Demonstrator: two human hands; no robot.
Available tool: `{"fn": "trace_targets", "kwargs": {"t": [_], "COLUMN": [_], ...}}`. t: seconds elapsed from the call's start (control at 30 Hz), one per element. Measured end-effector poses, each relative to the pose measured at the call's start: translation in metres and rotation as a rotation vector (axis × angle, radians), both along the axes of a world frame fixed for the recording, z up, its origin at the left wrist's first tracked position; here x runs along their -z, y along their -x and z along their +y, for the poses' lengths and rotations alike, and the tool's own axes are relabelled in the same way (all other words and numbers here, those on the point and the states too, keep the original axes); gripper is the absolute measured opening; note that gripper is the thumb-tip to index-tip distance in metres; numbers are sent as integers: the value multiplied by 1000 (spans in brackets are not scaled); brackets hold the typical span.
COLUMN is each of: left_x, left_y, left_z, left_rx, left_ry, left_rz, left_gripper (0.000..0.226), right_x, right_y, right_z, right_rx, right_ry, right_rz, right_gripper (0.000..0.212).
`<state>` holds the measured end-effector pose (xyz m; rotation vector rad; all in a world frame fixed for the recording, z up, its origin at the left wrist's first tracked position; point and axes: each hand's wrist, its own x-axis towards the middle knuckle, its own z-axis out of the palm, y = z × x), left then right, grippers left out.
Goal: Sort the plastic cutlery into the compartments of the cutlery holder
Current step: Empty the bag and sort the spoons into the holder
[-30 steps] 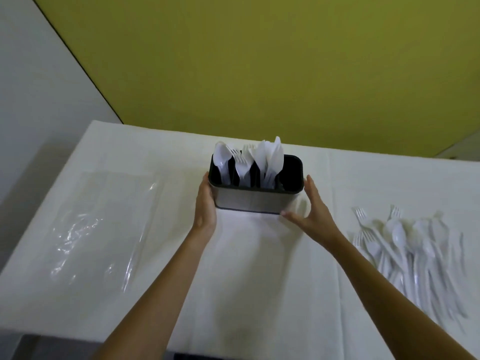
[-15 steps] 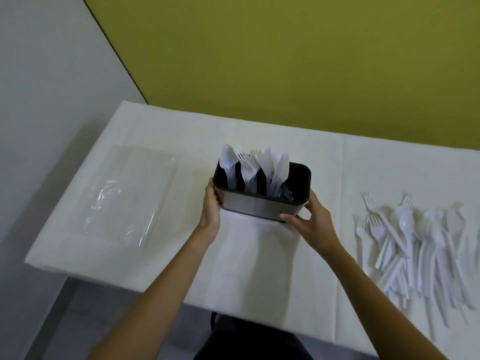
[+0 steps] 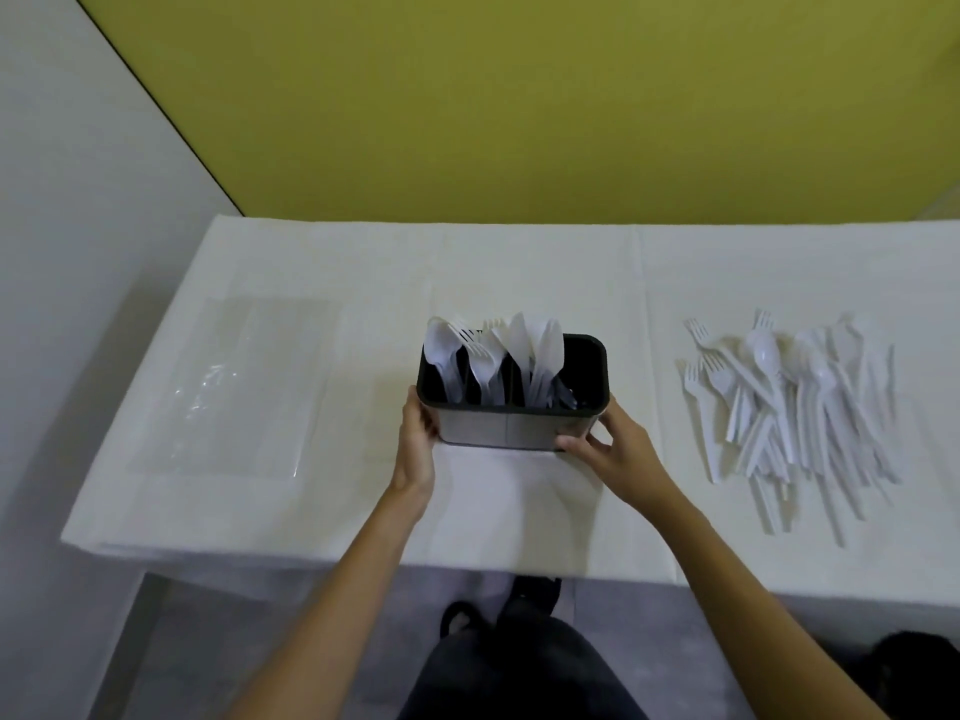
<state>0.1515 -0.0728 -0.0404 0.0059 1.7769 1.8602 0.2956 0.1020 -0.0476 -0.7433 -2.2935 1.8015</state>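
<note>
At the short ends of the black-rimmed, steel-sided rectangular cutlery holder [image 3: 498, 431], our fingers curl round the walls. Those of the left hand [image 3: 415, 444] wrap the left end and are mostly hidden behind it, thumb on the near face. On the right hand [image 3: 618, 449], the thumb presses the near lower corner and the index finger lies along the right wall. Both wrists are straight, and both bare forearms reach forward from the lower edge, converging on the holder. It stands upright at mid-table; whether its base is lifted clear we cannot tell. White plastic spoons [image 3: 439, 350] fill its left compartment and forks [image 3: 480, 363] the next. A loose heap of white plastic cutlery [image 3: 789, 407] lies well apart to the right on the white-clothed table [image 3: 519, 262], and a clear plastic bag [image 3: 244, 387] lies flat to the left.
</note>
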Motion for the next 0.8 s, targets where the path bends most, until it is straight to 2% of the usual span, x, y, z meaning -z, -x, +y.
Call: {"fn": "trace_targets", "kwargs": {"t": [0.17, 0.3, 0.37, 0.47, 0.6, 0.8], "left_x": [-3, -20, -38, -79, -117, -127], "left_y": [1, 11, 19, 27, 18, -21], "left_z": [-2, -9, -7, 9, 33, 71], "left_rx": [41, 81, 44, 13, 83, 220], "left_ry": [-26, -52, -26, -8, 12, 50], "left_rz": [3, 66, 112, 293, 548, 643], "left_gripper": [40, 58, 58, 50, 43, 40], "right_x": [-4, -16, -24, -41, -55, -56], "right_y": [-2, -15, -26, -45, -68, -104], "right_z": [-7, -12, -12, -6, 12, 52], "right_rx": [-12, 12, 67, 170, 295, 471], "right_ry": [-31, -104, -126, -171, -235, -276], "right_rz": [-37, -72, -83, -74, -54, 22], "right_gripper": [67, 96, 100, 91, 80, 47]}}
